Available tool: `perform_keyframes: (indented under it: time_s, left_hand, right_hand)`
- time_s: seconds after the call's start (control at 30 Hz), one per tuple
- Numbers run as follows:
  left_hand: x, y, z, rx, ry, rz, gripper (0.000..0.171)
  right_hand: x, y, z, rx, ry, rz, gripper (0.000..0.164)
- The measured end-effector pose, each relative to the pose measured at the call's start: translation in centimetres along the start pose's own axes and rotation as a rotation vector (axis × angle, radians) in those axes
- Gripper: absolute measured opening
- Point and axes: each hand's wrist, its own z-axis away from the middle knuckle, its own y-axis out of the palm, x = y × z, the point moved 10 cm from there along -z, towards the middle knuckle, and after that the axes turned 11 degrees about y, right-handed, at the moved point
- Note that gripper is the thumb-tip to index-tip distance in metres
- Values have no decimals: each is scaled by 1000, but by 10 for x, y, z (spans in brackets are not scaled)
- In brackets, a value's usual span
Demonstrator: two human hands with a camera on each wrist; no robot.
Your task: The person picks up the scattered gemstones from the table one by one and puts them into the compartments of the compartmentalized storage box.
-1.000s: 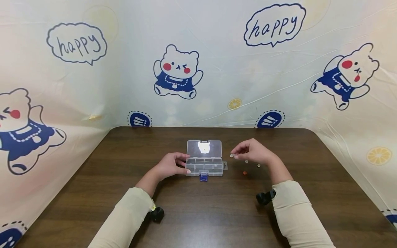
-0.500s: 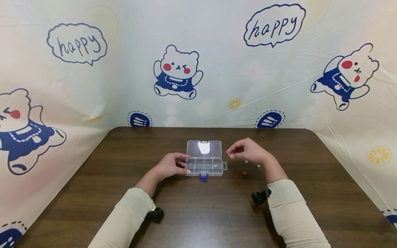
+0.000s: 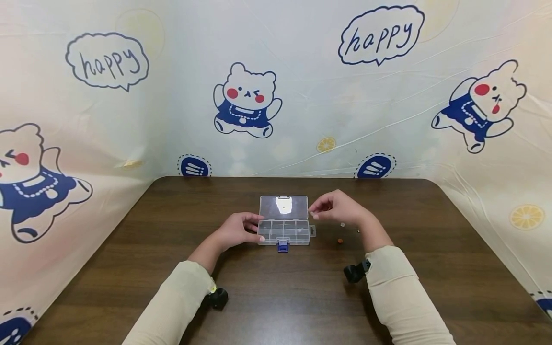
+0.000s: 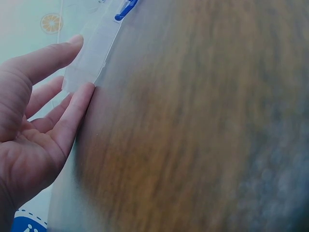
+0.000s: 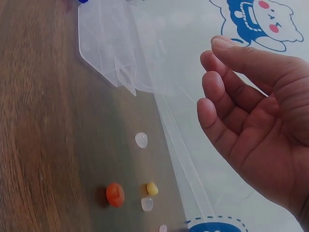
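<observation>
A clear plastic compartment box [image 3: 293,243] lies on the table with its lid [image 3: 269,207] folded back and a blue latch [image 3: 282,247] at the front. My left hand [image 3: 238,229] grips its left end, thumb at the front corner and fingers behind. Just right of the lid, my right hand [image 3: 338,208] pinches a small whitish bead [image 3: 312,214] between thumb and index finger; the right wrist view hides that bead behind the fingertips. Below this hand lie an orange bead [image 5: 115,194], a yellow bead [image 5: 152,188] and several translucent white beads [image 5: 141,140].
The dark wooden table [image 3: 258,297] reaches back to a printed cloth [image 3: 310,105] with bears and the word happy. A clear hanging tab [image 3: 313,231] sticks out from the box's right side. Inside the right compartments a pale spot shows.
My right hand has shifted left, bringing the pinched bead close to the lid's right edge. My left hand and the box have stayed in place.
</observation>
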Motion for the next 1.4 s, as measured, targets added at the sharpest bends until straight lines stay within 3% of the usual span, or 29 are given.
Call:
perform_keyframes:
  time_s: [1.4]
  left_hand:
    - [-1, -1, 1, -5, 4, -6, 61]
  right_hand:
    - [8, 40, -27, 39, 2, -39, 15]
